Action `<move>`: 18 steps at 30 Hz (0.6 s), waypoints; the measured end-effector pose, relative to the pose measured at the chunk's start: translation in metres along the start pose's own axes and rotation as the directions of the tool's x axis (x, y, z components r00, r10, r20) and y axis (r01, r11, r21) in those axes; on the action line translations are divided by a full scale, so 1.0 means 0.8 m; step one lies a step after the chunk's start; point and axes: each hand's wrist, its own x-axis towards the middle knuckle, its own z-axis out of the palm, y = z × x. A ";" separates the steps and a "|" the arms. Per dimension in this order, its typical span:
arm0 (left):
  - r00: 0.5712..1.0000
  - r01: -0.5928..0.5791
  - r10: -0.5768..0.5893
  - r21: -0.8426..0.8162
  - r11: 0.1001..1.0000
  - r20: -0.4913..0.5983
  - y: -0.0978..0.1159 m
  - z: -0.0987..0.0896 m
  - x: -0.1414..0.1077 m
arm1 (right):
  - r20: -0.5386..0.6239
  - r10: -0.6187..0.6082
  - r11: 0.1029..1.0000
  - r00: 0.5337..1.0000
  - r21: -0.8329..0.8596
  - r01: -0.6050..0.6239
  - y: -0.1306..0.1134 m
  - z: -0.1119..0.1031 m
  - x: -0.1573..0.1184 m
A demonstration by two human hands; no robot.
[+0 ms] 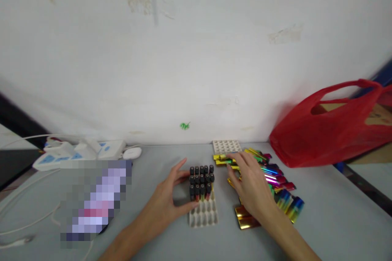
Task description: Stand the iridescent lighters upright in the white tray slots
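A pale moulded tray [203, 219] stands on the desk, its far rows filled with upright black-topped pieces [202, 178] that have coloured lower parts; its near rows of pockets show bare. My left hand [168, 195] curls round the tray's left side, thumb at the near left edge and fingers behind the black tops. To the right, my right hand [249, 181] reaches over a pile of shiny metallic pieces [271, 177]. Its thumb and index finger close about a gold piece [219, 157] at the pile's left end; the palm hides part of the pile.
A second pale tray [226, 146] lies by the wall. A red plastic bag [324, 130] with cardboard inside stands at the right. On the left are a white power strip [113, 148], a small white case [132, 153], loose cables and a pixelated phone-like object [98, 202].
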 end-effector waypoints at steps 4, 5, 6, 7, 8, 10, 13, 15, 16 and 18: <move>1.000 0.002 -0.002 0.007 1.000 0.000 0.001 0.000 -0.001 | 0.026 0.013 0.956 1.000 -0.293 -0.005 0.011 0.009 -0.002; 1.000 -0.004 0.004 0.005 1.000 0.001 0.001 0.000 -0.001 | 0.017 0.027 0.937 0.999 -0.349 -0.019 0.013 0.010 -0.003; 1.000 -0.010 0.010 0.004 1.000 0.004 0.001 0.000 -0.001 | 0.004 0.040 0.917 0.999 -0.397 -0.036 0.014 0.011 -0.004; 1.000 -0.015 0.015 0.004 1.000 0.006 0.000 0.000 -0.002 | -0.010 0.050 0.897 0.999 -0.438 -0.049 0.016 0.012 -0.006; 1.000 -0.017 0.017 0.005 1.000 0.008 0.000 0.000 -0.002 | -0.022 0.054 0.879 0.998 -0.473 -0.057 0.017 0.013 -0.007; 1.000 -0.015 0.015 0.011 1.000 0.010 -0.002 0.000 -0.002 | -0.041 0.055 0.846 0.998 -0.528 -0.069 0.021 0.015 -0.009; 1.000 -0.010 0.010 0.014 1.000 0.006 -0.002 0.000 -0.002 | -0.055 0.067 0.821 0.996 -0.564 -0.086 0.023 0.017 -0.010; 1.000 -0.008 0.008 0.009 1.000 0.009 -0.001 0.000 -0.002 | -0.049 0.089 0.821 0.995 -0.562 -0.102 0.023 0.018 -0.010; 1.000 -0.008 0.008 0.006 1.000 0.010 0.000 0.000 -0.002 | -0.040 0.101 0.823 0.994 -0.558 -0.106 0.022 0.018 -0.010; 1.000 -0.013 0.013 0.004 1.000 0.009 0.002 0.000 -0.002 | -0.023 0.120 0.828 0.993 -0.549 -0.113 0.021 0.018 -0.010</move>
